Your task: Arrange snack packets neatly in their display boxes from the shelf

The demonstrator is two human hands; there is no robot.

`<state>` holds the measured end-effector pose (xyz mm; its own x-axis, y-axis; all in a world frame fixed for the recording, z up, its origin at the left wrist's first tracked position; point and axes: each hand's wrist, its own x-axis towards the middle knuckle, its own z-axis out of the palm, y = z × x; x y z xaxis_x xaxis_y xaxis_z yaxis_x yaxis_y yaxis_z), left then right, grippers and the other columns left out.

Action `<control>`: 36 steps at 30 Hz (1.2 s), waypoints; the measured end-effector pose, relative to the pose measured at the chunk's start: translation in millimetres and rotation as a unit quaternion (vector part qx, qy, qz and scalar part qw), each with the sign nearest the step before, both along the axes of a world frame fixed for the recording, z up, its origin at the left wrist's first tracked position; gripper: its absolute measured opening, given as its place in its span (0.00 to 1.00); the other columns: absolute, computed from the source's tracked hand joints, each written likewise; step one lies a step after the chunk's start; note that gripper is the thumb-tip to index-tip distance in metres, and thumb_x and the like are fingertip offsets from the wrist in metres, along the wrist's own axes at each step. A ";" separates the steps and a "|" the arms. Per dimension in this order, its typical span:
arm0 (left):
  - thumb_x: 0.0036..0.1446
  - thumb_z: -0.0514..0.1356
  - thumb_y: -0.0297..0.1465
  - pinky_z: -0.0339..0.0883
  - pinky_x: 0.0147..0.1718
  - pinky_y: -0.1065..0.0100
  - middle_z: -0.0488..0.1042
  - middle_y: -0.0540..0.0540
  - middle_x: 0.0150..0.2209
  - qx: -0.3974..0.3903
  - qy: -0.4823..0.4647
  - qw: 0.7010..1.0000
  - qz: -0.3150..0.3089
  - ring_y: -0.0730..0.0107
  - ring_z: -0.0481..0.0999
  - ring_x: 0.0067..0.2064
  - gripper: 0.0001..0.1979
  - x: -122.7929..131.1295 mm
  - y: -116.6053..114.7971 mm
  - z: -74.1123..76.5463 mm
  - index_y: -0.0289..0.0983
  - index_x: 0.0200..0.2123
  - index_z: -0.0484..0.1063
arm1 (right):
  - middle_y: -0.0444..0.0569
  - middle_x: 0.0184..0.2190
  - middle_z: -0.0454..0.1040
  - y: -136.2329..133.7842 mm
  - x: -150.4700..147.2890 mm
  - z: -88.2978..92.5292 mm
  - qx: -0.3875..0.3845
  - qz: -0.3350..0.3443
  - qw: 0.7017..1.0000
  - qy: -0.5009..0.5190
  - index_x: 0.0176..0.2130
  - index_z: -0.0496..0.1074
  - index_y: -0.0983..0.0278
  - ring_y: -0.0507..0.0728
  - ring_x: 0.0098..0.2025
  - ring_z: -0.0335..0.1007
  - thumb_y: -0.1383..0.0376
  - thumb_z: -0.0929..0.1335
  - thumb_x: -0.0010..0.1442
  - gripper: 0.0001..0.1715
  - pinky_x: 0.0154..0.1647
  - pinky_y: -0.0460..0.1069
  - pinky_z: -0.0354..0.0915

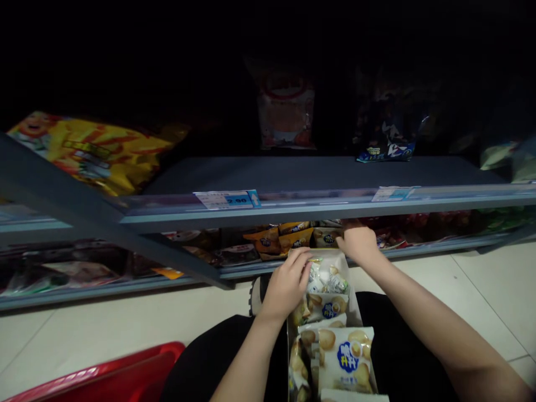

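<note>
Pale snack packets [347,362] stand in an open white box [355,314]. Left to right, risks as judged: the left hand [287,285] lies over the box's far left rim, fingers bent; whether its grip is firm or merely resting cannot be told. Uneven pressure there could tip the box, as no firm support shows beneath it. Within the box, the near packets lean and rise above the rim; a jolt could spill one over the right side. Right of the box's far end, the right hand [360,243] reaches under the shelf edge [335,211]; its fingertips are obscured, so its grip cannot be confirmed. Poor light and low clearance could cause knocked knuckles or dislodged stock.

Surroundings, left to right: a yellow bag [104,153] lies far left beyond the box; a red basket [125,362] is left of the box, above pale floor tiles [209,301]. Black-clothed legs [209,352] flank the box. Just beyond its far end, orange packets [296,239] sit on the lower shelf [427,247]. Farther beyond, to its right, a dark bag [389,134] stands on the upper shelf [318,170].
</note>
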<state>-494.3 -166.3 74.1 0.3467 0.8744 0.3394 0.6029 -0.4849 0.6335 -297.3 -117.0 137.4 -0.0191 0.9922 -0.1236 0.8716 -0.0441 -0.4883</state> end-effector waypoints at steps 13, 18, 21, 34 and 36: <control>0.65 0.51 0.30 0.67 0.42 0.67 0.77 0.47 0.44 0.008 0.066 0.996 0.057 0.63 0.78 0.44 0.10 -3.8 -5.3 5.7 0.41 0.43 0.71 | 0.50 0.47 0.75 -16.8 -0.3 -81.4 -0.259 0.423 0.863 -0.091 0.47 0.75 0.63 0.61 0.49 0.69 0.44 0.76 0.40 0.40 0.46 0.47 0.62; 0.65 0.51 0.30 0.66 0.39 0.67 0.78 0.48 0.42 0.004 0.082 0.995 0.063 0.64 0.78 0.39 0.10 -8.4 -3.6 8.8 0.41 0.42 0.72 | 0.49 0.40 0.77 -32.8 -0.1 -45.8 -0.314 0.402 0.860 0.000 0.47 0.74 0.65 0.57 0.39 0.72 0.38 0.66 0.53 0.38 0.39 0.47 0.63; 0.65 0.50 0.30 0.65 0.37 0.68 0.78 0.48 0.41 0.001 0.090 0.994 0.066 0.64 0.78 0.37 0.10 -9.9 -3.2 8.9 0.42 0.41 0.72 | 0.52 0.43 0.76 -45.2 -5.5 -30.6 -0.327 0.434 0.839 0.002 0.52 0.71 0.66 0.61 0.41 0.72 0.41 0.77 0.33 0.52 0.39 0.48 0.65; 0.63 0.51 0.29 0.65 0.39 0.68 0.78 0.48 0.42 -0.008 0.082 0.994 0.078 0.64 0.78 0.42 0.11 -8.5 -3.5 8.2 0.42 0.42 0.73 | 0.47 0.48 0.77 -59.8 -25.0 -37.3 -0.373 0.531 0.761 0.006 0.58 0.68 0.57 0.61 0.49 0.73 0.51 0.78 0.42 0.47 0.46 0.47 0.62; 0.64 0.51 0.29 0.65 0.39 0.68 0.78 0.48 0.42 -0.005 0.082 0.993 0.081 0.64 0.78 0.41 0.11 -8.6 -3.0 7.5 0.41 0.42 0.73 | 0.48 0.43 0.79 -59.5 -26.1 -35.3 -0.342 0.530 0.776 -0.024 0.55 0.72 0.60 0.60 0.45 0.74 0.53 0.76 0.48 0.37 0.42 0.46 0.62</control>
